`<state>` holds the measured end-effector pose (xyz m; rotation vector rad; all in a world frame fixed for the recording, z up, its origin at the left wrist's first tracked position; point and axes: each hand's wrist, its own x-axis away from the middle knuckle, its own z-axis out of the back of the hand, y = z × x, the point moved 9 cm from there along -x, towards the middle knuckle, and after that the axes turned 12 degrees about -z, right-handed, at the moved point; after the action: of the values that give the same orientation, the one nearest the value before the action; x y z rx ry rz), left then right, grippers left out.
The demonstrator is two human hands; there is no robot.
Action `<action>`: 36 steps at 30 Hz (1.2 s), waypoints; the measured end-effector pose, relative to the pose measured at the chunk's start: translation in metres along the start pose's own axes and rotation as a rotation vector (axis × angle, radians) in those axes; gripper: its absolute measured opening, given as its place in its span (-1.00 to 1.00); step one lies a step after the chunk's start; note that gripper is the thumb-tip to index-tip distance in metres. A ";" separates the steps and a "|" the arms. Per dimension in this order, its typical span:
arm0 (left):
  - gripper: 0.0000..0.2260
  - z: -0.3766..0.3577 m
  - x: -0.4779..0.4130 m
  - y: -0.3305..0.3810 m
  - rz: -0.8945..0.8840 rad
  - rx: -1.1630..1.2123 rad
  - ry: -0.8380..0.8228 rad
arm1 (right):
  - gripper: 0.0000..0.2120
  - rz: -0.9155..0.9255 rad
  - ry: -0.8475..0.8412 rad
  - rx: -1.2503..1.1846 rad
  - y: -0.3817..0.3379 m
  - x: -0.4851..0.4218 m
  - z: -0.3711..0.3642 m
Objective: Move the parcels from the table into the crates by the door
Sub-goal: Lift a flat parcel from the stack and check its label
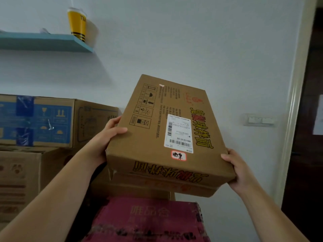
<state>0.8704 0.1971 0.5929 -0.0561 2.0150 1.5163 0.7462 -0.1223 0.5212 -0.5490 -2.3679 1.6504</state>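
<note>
Brown cardboard parcel (166, 130) with a white shipping label sits tilted mid-frame, held over a brown carton (157, 186) and a magenta box (148, 219) at 6 o'clock. Left hand (108, 135) at 9 and right hand (236, 166) at 4 have fingers (120, 130) curled round its edges. Edge grips only, so it might slip, or clip the white door frame (295, 102) at 3.
</note>
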 end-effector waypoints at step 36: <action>-0.71 0.017 0.037 -0.043 -0.002 0.037 0.045 | -0.06 0.260 0.115 0.312 0.003 0.038 -0.024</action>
<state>0.8640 0.2087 0.5350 -0.0776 2.0770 1.4877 0.7208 -0.0846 0.5253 -0.8894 -1.9720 1.9874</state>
